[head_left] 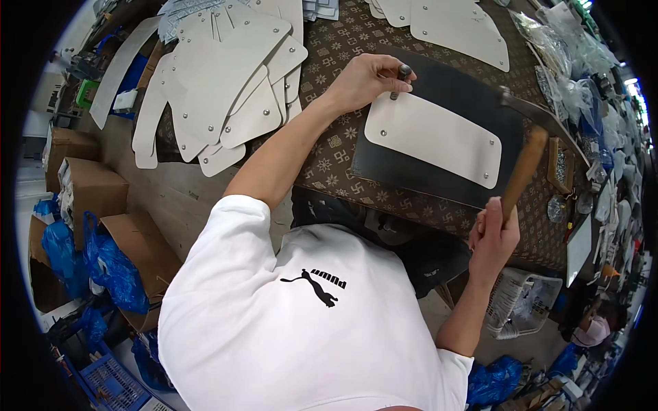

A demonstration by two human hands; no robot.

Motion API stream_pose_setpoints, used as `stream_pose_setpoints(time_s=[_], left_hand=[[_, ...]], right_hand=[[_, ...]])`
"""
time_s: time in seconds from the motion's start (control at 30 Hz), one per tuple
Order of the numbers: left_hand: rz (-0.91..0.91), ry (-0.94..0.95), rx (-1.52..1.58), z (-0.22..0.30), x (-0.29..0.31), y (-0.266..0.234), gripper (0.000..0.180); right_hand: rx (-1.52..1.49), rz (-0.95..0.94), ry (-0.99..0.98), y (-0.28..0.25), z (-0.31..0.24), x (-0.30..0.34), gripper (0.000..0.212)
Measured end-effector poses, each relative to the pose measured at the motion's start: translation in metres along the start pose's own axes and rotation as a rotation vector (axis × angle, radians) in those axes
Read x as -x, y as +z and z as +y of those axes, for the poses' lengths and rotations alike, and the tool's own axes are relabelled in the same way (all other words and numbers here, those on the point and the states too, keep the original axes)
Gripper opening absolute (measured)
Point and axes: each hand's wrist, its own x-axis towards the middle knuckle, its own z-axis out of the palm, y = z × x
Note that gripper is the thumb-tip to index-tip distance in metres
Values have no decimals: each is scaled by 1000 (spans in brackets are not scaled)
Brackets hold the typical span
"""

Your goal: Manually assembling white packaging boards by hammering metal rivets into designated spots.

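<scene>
My left hand (363,82) pinches a short dark metal punch (404,70) and stands it upright over the upper left corner of a cream-white panel (435,140). The panel has rounded corners, with metal rivets showing at its other corners. It lies flat on a black rectangular mat (452,82) on the table. My right hand (495,236) is wrapped round the wooden handle of a hammer (526,161). The hammer is raised to the right of the panel, its head slightly blurred and apart from the punch.
Riveted white panels (226,75) are stacked at the table's left. More panels (460,31) lie at the far edge. A wooden box of small metal parts (562,164) and clear plastic bags (576,96) are on the right. Cardboard boxes (96,195) and a white basket (510,301) stand below.
</scene>
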Motion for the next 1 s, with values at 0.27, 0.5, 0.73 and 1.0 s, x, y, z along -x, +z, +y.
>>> stream_pose_setpoints(time_s=[0.27,0.5,0.73,1.0], left_hand=[[43,-17,-149,-7,6,0,18],[57,159,-203,-21,5,9,16],[35,108,-30,-2,23,0,21],[-115,37,113,0,55,3,21]], right_hand=[[-264,-196,-694,-17,-132,-24,18],[454,-160,-288,45,-36,-39,23],[214,-100,77,11,-63,-13,21],[89,-10,56,4,-61,10,24]])
